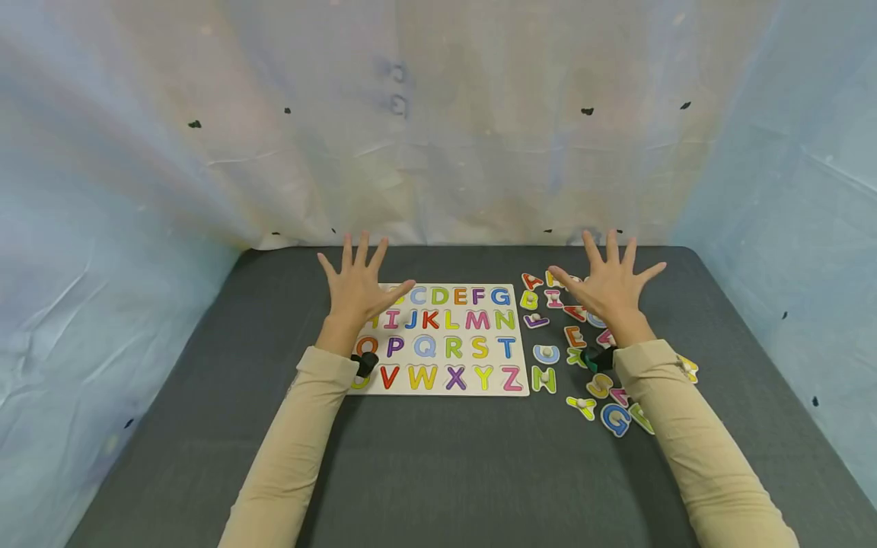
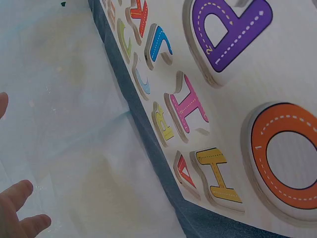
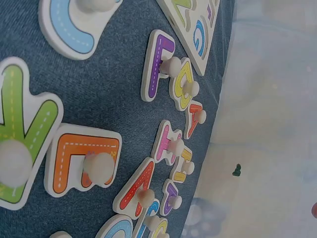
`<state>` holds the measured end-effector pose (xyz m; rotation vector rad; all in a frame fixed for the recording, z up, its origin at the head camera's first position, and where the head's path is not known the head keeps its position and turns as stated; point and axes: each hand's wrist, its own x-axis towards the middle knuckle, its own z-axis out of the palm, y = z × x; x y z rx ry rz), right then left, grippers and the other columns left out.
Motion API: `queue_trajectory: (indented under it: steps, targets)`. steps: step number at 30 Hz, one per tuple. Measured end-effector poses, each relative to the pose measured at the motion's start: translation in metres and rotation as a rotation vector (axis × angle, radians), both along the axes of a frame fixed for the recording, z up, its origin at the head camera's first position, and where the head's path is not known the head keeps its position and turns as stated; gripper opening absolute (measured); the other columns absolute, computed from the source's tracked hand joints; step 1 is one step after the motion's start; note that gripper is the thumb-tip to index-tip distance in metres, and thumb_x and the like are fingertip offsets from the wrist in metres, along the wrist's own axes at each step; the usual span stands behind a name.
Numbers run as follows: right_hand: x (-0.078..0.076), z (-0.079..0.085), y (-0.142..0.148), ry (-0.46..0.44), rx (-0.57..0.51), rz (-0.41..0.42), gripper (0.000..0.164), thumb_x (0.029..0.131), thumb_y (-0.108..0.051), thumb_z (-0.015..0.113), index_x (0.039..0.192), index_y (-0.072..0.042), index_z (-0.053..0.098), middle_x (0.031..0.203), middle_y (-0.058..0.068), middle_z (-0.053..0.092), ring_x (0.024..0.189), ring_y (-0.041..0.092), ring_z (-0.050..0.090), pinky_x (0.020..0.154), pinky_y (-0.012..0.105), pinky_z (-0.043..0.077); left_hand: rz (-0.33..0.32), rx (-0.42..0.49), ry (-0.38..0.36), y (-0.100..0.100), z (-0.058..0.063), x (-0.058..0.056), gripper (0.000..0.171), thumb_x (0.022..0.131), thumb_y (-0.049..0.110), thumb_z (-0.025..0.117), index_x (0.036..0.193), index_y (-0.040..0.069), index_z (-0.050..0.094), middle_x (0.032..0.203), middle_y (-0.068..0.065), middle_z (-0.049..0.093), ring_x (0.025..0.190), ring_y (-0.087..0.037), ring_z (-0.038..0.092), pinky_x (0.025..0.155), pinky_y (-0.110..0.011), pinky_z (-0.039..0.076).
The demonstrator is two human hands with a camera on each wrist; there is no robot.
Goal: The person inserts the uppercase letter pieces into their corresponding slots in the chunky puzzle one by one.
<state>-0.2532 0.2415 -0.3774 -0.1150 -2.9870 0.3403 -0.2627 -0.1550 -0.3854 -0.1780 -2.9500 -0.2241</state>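
Note:
My left hand (image 1: 354, 293) is raised with fingers spread above the left side of a white alphabet puzzle board (image 1: 438, 388); it holds nothing. Part of the board's left edge lies behind that hand and wrist. Recessed letters such as an orange O (image 2: 255, 148) and a purple P (image 2: 223, 49) show in the left wrist view. Above the loose letter pieces my right hand (image 1: 612, 288) is likewise spread, with nothing in it. Knobbed pieces lie about below it, among them an orange E (image 3: 64, 163), a purple F (image 3: 153, 69) and a green N (image 1: 543, 379). Some pieces are hidden by the right arm.
Everything lies on a dark grey cloth-covered table (image 1: 479, 472). Pale sheeting (image 1: 466, 152) with small dark marks hangs behind and at both sides. A blue G piece (image 1: 615, 419) and a yellow Y piece (image 1: 581, 408) lie nearest the front.

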Motion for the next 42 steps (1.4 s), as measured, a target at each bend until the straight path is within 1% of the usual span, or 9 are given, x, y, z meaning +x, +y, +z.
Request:
queue_trajectory:
  steps: [7,11,14,17,20,22,27,33,42]
  targets:
    - [-0.001,-0.002,-0.004,0.033,-0.039,0.019,0.101,0.080,-0.085,0.034,0.157,-0.023,0.012,0.163,0.022,0.005,0.150,0.049,-0.002,0.103,0.082,-0.007,-0.019,-0.020,0.006,-0.004,-0.002,0.002,0.093,0.083,0.077,0.045,0.156,0.033,0.008,0.166,-0.008,0.005,0.154,-0.034,0.002,0.113,-0.074,0.000]
    - [-0.001,-0.004,-0.006,0.062,-0.056,0.022,0.091,0.088,-0.075,0.037,0.155,-0.016,0.019,0.157,0.026,0.023,0.145,0.049,0.017,0.107,0.077,0.014,-0.074,0.005,-0.001,-0.009,-0.001,0.006,0.087,0.087,0.069,0.049,0.156,0.030,0.013,0.165,-0.008,0.014,0.153,-0.032,0.012,0.116,-0.070,0.004]
    - [-0.001,-0.006,-0.005,0.080,-0.062,0.027,0.081,0.094,-0.064,0.039,0.152,-0.009,0.026,0.150,0.029,0.033,0.136,0.049,0.031,0.103,0.070,0.031,-0.132,0.035,-0.014,-0.013,0.000,0.013,0.080,0.090,0.060,0.052,0.155,0.026,0.020,0.163,-0.009,0.021,0.152,-0.031,0.018,0.119,-0.065,0.010]
    - [-0.002,-0.009,-0.003,0.078,-0.104,0.038,0.072,0.097,-0.054,0.044,0.149,-0.005,0.031,0.143,0.030,0.039,0.129,0.048,0.038,0.099,0.065,0.039,-0.202,0.055,-0.036,-0.016,0.001,0.021,0.072,0.092,0.051,0.056,0.153,0.021,0.029,0.160,-0.010,0.028,0.149,-0.031,0.026,0.119,-0.060,0.019]
    - [-0.003,-0.014,0.000,0.066,-0.167,0.058,0.065,0.097,-0.045,0.049,0.146,-0.003,0.036,0.135,0.029,0.046,0.121,0.046,0.046,0.097,0.063,0.041,-0.275,0.064,-0.064,-0.017,0.001,0.030,0.068,0.093,0.044,0.059,0.150,0.016,0.035,0.158,-0.012,0.033,0.145,-0.035,0.035,0.117,-0.057,0.028]
    - [-0.005,-0.019,0.001,0.061,-0.205,0.082,0.062,0.097,-0.040,0.052,0.144,-0.002,0.038,0.126,0.027,0.051,0.109,0.043,0.052,0.089,0.059,0.043,-0.319,0.067,-0.091,-0.018,-0.002,0.035,0.068,0.092,0.043,0.061,0.149,0.015,0.037,0.157,-0.014,0.034,0.143,-0.037,0.037,0.115,-0.057,0.031]
    - [-0.011,-0.030,0.002,0.047,-0.273,0.147,0.057,0.096,-0.034,0.056,0.139,0.002,0.045,0.103,0.022,0.057,0.076,0.029,0.053,0.064,0.036,0.042,-0.387,0.085,-0.205,-0.019,-0.010,0.050,0.068,0.091,0.043,0.063,0.148,0.015,0.039,0.158,-0.016,0.031,0.145,-0.039,0.033,0.115,-0.058,0.030]
    - [-0.018,-0.044,-0.002,0.021,-0.363,0.185,0.050,0.095,-0.028,0.059,0.132,0.005,0.051,0.089,0.021,0.060,0.064,0.020,0.051,0.057,0.026,0.038,-0.416,0.112,-0.322,-0.020,-0.019,0.064,0.072,0.089,0.045,0.064,0.149,0.015,0.038,0.159,-0.016,0.028,0.147,-0.039,0.027,0.117,-0.060,0.025]
    - [-0.028,-0.059,-0.011,-0.029,-0.488,0.200,0.047,0.091,-0.021,0.064,0.129,0.005,0.055,0.077,0.013,0.058,0.056,0.010,0.044,0.054,0.024,0.036,-0.396,0.193,-0.477,-0.026,-0.038,0.071,0.078,0.085,0.044,0.069,0.149,0.014,0.038,0.160,-0.017,0.025,0.148,-0.041,0.023,0.117,-0.060,0.025]
